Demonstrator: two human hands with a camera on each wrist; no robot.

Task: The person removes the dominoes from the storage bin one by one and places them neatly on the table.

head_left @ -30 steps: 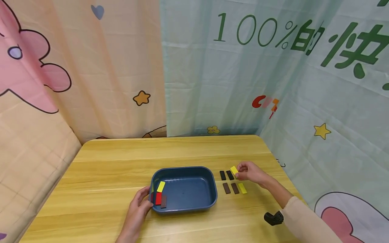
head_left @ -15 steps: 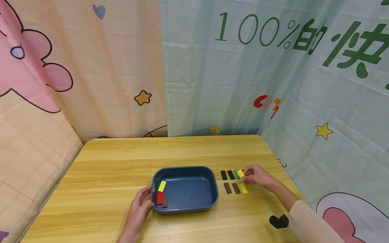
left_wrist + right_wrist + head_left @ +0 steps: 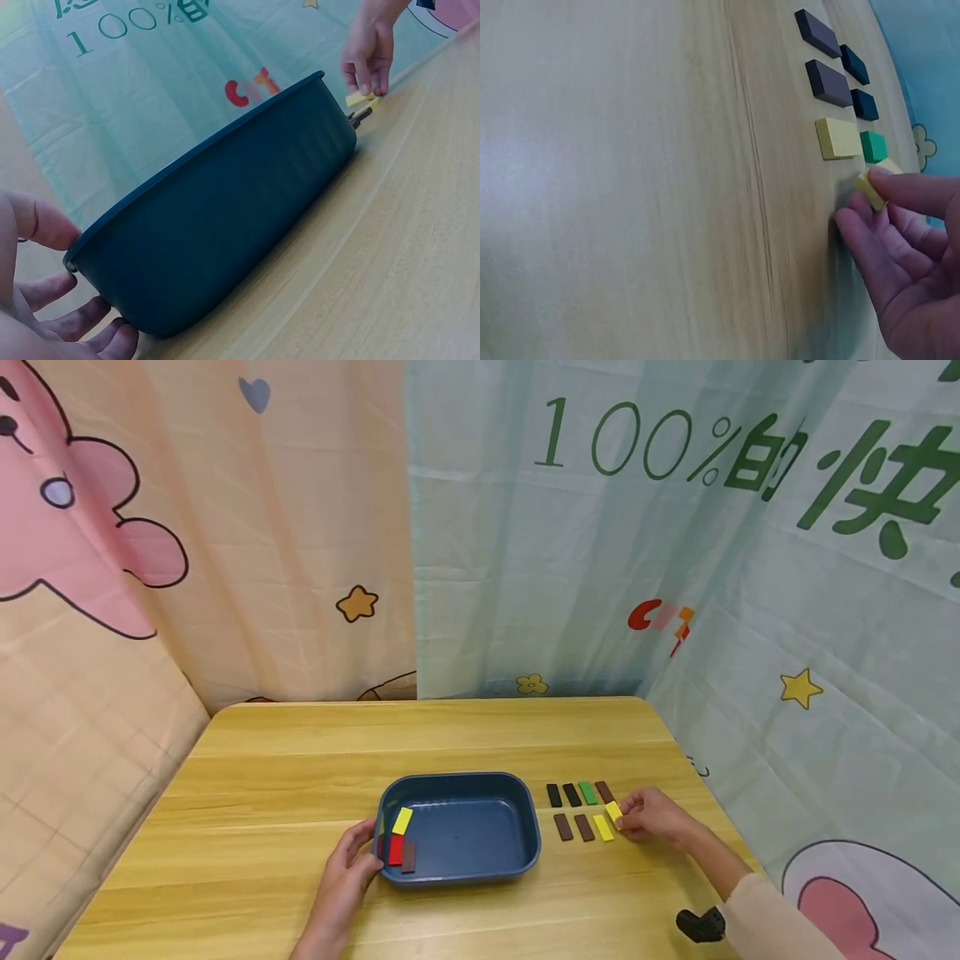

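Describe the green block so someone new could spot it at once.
On the wooden table, find the blue tray. Just right of it in the head view, the far row starts with two black blocks, and the green block lies third. Its colour sets it apart: no other visible block is green.

A person's left hand (image 3: 345, 864) grips the left end of a blue tray (image 3: 465, 843), its fingers (image 3: 79, 321) against the outer wall. Well to the tray's right, the right hand (image 3: 656, 817) is set in a pinch between thumb and fingers (image 3: 866, 251), its bare wrist (image 3: 708, 855) running back to a pale sleeve (image 3: 780, 918).
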